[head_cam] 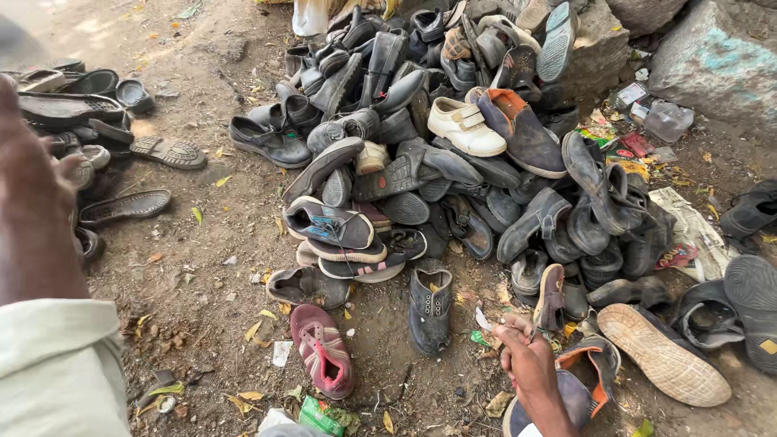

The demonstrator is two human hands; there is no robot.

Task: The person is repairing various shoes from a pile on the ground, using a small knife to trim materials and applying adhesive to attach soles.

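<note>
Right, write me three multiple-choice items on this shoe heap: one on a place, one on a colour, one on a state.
1. The right hand rests against:
A. a white shoe on top of the heap
B. the blue shoe with orange lining at the front of the heap
C. a rock

2. The lone strapped shoe on the dirt, left of the black shoe, is:
A. yellow
B. white
C. dark red

3. The tan-soled shoe at the lower right lies:
A. sole up
B. upright, opening up
C. inside a box

Answers:
1 B, the hand lies along that shoe's orange-lined opening.
2 C, its upper is dark red with a pink inside.
3 A, the patterned tread faces the camera.
</note>
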